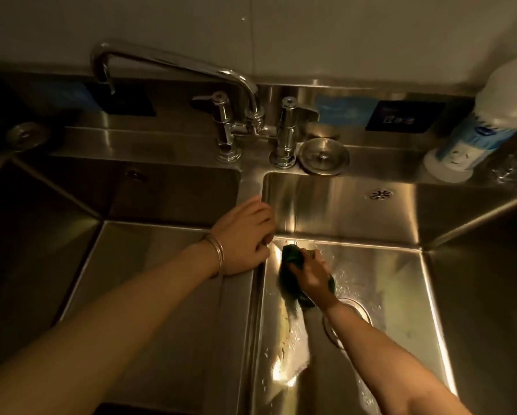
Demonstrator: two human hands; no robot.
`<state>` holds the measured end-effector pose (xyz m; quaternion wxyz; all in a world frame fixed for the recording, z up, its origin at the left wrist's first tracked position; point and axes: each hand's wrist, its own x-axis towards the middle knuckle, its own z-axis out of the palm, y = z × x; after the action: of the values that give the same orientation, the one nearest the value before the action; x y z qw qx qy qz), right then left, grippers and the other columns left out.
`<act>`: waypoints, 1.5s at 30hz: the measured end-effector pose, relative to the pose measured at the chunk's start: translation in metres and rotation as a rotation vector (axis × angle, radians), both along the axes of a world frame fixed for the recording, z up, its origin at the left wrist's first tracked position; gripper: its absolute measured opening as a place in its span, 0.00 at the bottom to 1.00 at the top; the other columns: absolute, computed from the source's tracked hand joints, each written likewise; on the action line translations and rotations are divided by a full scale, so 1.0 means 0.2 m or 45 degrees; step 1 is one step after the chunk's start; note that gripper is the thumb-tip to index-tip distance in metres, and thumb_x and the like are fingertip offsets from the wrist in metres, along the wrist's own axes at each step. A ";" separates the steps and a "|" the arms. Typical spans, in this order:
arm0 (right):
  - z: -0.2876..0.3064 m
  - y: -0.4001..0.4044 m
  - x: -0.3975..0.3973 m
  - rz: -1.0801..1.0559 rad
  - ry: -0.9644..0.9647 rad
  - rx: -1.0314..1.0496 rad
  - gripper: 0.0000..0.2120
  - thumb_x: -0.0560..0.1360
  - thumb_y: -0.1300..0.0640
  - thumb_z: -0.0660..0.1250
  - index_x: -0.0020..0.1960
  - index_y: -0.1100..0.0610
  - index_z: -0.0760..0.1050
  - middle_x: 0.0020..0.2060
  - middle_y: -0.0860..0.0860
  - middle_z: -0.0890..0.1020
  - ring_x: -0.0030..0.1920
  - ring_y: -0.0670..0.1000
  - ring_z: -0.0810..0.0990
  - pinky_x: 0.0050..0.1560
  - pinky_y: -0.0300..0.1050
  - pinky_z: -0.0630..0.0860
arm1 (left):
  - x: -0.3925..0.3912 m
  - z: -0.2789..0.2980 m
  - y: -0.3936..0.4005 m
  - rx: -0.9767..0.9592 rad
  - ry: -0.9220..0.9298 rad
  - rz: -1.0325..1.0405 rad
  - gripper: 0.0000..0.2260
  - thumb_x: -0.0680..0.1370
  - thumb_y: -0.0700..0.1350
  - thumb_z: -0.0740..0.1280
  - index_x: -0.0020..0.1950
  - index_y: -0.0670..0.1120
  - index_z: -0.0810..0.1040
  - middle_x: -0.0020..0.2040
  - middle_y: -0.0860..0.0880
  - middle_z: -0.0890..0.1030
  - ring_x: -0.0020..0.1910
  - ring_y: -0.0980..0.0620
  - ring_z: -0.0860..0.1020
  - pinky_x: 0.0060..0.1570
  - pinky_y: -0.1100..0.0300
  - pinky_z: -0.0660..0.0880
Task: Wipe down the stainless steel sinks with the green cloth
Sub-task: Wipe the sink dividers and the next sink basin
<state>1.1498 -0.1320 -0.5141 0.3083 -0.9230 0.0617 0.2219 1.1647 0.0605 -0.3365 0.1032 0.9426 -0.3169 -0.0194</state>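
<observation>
Two stainless steel sinks lie side by side: the left sink (149, 265) and the right sink (380, 283). My right hand (311, 274) is down inside the right sink, at its far left corner, and grips a bunched dark green cloth (291, 256) against the wet bottom. My left hand (245, 238) rests on the narrow divider (251, 187) between the sinks, its fingers curled over the divider's edge. Two thin bangles sit on that wrist. Water drops cover the right sink's floor around the drain (350, 319), which my right forearm partly hides.
A chrome tap (251, 115) with two handles stands behind the divider, its spout swung over the left sink. A round metal drain plug (323, 157) lies on the back ledge. A white and blue bottle (476, 130) stands at the back right.
</observation>
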 end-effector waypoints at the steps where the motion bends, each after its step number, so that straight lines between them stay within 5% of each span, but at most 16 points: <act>1: -0.06 0.00 0.01 0.114 0.089 -0.090 0.33 0.71 0.32 0.56 0.71 0.47 0.62 0.68 0.58 0.63 0.66 0.68 0.64 0.64 0.66 0.64 | 0.02 0.00 0.00 -0.009 0.008 -0.024 0.13 0.68 0.52 0.55 0.40 0.47 0.76 0.45 0.48 0.79 0.56 0.47 0.75 0.71 0.56 0.52; 4: -0.18 -0.02 -0.04 0.502 0.244 -0.435 0.33 0.73 0.37 0.62 0.73 0.35 0.50 0.76 0.51 0.44 0.72 0.70 0.45 0.66 0.73 0.54 | 0.05 0.00 0.02 -0.062 0.053 -0.042 0.15 0.68 0.53 0.55 0.44 0.48 0.76 0.47 0.49 0.78 0.56 0.49 0.73 0.71 0.57 0.52; 9: -0.17 0.12 0.09 -0.083 0.254 -0.449 0.30 0.75 0.43 0.63 0.72 0.39 0.54 0.75 0.55 0.47 0.71 0.69 0.50 0.65 0.71 0.59 | 0.04 -0.02 0.01 -0.091 0.061 -0.033 0.16 0.67 0.52 0.55 0.47 0.47 0.76 0.48 0.49 0.78 0.56 0.49 0.74 0.71 0.54 0.55; 12: -0.17 0.23 0.17 0.247 0.210 -0.445 0.30 0.74 0.44 0.65 0.72 0.42 0.57 0.74 0.57 0.51 0.70 0.69 0.54 0.65 0.67 0.60 | 0.05 -0.03 0.02 -0.117 0.074 -0.034 0.16 0.67 0.52 0.56 0.48 0.48 0.76 0.49 0.50 0.78 0.57 0.50 0.73 0.72 0.55 0.53; 14: -0.14 0.17 0.19 0.347 0.155 -0.149 0.27 0.73 0.48 0.67 0.70 0.47 0.64 0.69 0.58 0.64 0.68 0.64 0.63 0.66 0.61 0.63 | 0.05 -0.02 0.02 -0.123 0.087 -0.028 0.17 0.67 0.52 0.55 0.50 0.47 0.76 0.50 0.49 0.78 0.57 0.50 0.73 0.72 0.57 0.51; 16: -0.04 0.09 0.21 0.067 0.178 0.283 0.26 0.70 0.51 0.69 0.66 0.56 0.71 0.61 0.60 0.75 0.62 0.60 0.73 0.59 0.48 0.69 | 0.05 -0.01 0.02 -0.130 0.092 -0.020 0.20 0.67 0.51 0.54 0.54 0.46 0.76 0.53 0.48 0.78 0.59 0.49 0.72 0.72 0.58 0.50; 19: 0.17 0.01 0.18 -0.303 0.078 0.728 0.26 0.69 0.55 0.68 0.66 0.61 0.70 0.57 0.59 0.78 0.53 0.54 0.78 0.48 0.39 0.73 | 0.04 0.00 0.02 -0.168 0.127 0.008 0.25 0.68 0.51 0.53 0.62 0.45 0.74 0.60 0.46 0.76 0.64 0.49 0.70 0.73 0.57 0.52; 23: 0.38 0.19 0.12 -0.444 0.148 1.344 0.21 0.76 0.63 0.64 0.67 0.55 0.68 0.59 0.56 0.77 0.58 0.56 0.77 0.58 0.48 0.76 | 0.05 0.00 0.01 -0.190 0.153 0.028 0.29 0.69 0.51 0.52 0.68 0.44 0.70 0.68 0.46 0.72 0.68 0.48 0.67 0.73 0.52 0.55; 28: 0.39 0.34 -0.12 -0.515 0.110 1.294 0.19 0.70 0.53 0.63 0.61 0.44 0.69 0.57 0.46 0.78 0.57 0.46 0.77 0.60 0.45 0.75 | 0.05 -0.01 0.02 -0.159 0.148 0.042 0.30 0.68 0.50 0.54 0.70 0.43 0.68 0.69 0.46 0.71 0.68 0.49 0.66 0.73 0.58 0.50; 32: 0.22 0.25 -0.55 -0.375 0.640 1.024 0.30 0.70 0.48 0.63 0.70 0.51 0.61 0.61 0.55 0.75 0.60 0.54 0.77 0.61 0.54 0.75 | 0.06 0.00 0.02 -0.081 0.151 0.043 0.28 0.69 0.49 0.54 0.69 0.44 0.69 0.68 0.45 0.72 0.67 0.50 0.67 0.72 0.61 0.48; 35: 0.24 0.23 -0.65 -0.264 0.860 0.937 0.25 0.77 0.56 0.60 0.72 0.56 0.58 0.61 0.59 0.75 0.59 0.57 0.77 0.61 0.55 0.74 | 0.05 0.01 0.01 -0.010 0.172 0.046 0.27 0.70 0.50 0.54 0.68 0.44 0.71 0.67 0.45 0.73 0.67 0.49 0.67 0.72 0.60 0.47; 41: 0.44 0.29 -0.04 -0.354 0.193 1.160 0.17 0.78 0.62 0.61 0.64 0.49 0.65 0.57 0.50 0.76 0.55 0.48 0.77 0.54 0.38 0.75 | 0.06 0.02 0.00 0.081 0.135 0.032 0.27 0.69 0.51 0.53 0.66 0.44 0.72 0.66 0.46 0.73 0.66 0.49 0.68 0.72 0.60 0.48; 45: 0.30 0.32 0.08 -0.484 0.269 1.173 0.20 0.79 0.57 0.60 0.70 0.55 0.63 0.61 0.55 0.75 0.56 0.51 0.77 0.53 0.41 0.76 | 0.06 0.01 0.00 0.095 0.127 0.029 0.28 0.69 0.52 0.52 0.67 0.45 0.72 0.66 0.47 0.73 0.67 0.49 0.67 0.73 0.56 0.50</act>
<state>1.1652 -0.0687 -0.4544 0.7104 -0.6361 0.1549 0.2583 1.1771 0.0610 -0.3353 0.0840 0.9473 -0.2995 -0.0768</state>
